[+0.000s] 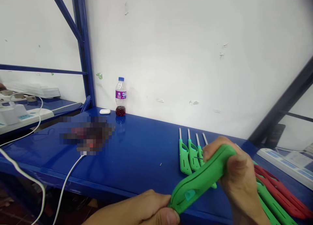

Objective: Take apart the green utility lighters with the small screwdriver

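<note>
A green utility lighter [200,179] is held between my two hands, slanting up to the right above the table's front edge. My left hand [151,207] is closed on its lower end, so the nozzle there is hidden. My right hand [241,176] grips the upper end of the handle. A thin dark rod [198,157] sticks out left of my right fingers; its kind is unclear. Behind the held lighter, several green lighters [185,156] lie in a row with their metal nozzles toward the wall. Red lighters [281,189] and more green lighters [276,202] lie right of my right hand.
The blue table [137,146] meets a white wall. At its back stand a drink bottle [120,97] and a small white case [105,111]. A white cable [67,182] runs to a blurred-out patch [88,135]. A power strip [288,163] lies at right; blue frame posts [84,45] rise at left.
</note>
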{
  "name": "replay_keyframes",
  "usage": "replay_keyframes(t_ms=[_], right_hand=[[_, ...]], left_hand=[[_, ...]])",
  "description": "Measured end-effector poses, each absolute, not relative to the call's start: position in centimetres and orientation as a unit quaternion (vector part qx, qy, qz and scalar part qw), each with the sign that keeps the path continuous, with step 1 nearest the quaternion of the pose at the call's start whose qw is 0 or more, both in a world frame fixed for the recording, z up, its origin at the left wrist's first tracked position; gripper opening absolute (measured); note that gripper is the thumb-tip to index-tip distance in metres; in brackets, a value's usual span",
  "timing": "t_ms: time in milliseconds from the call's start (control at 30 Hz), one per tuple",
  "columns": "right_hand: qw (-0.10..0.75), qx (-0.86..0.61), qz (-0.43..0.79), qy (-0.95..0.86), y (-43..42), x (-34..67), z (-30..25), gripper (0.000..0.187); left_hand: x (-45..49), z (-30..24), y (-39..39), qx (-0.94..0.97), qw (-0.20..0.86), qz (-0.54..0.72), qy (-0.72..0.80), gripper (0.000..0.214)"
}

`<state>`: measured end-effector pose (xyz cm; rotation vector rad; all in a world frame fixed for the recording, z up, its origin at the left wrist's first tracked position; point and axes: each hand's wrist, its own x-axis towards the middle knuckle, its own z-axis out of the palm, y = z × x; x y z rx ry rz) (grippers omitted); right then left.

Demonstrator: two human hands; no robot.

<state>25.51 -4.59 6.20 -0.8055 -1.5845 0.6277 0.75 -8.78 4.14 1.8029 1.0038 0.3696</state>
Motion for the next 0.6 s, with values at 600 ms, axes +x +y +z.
replay_keyframes(t_ms=[600], right_hand=[[0.183, -0.516, 0.164, -0.821, -5.1, 27.5, 6.1, 0.038]], left_hand=[[-5.3, 4.4, -3.3, 0.816, 0.256, 0.171, 0.489, 0.01]])
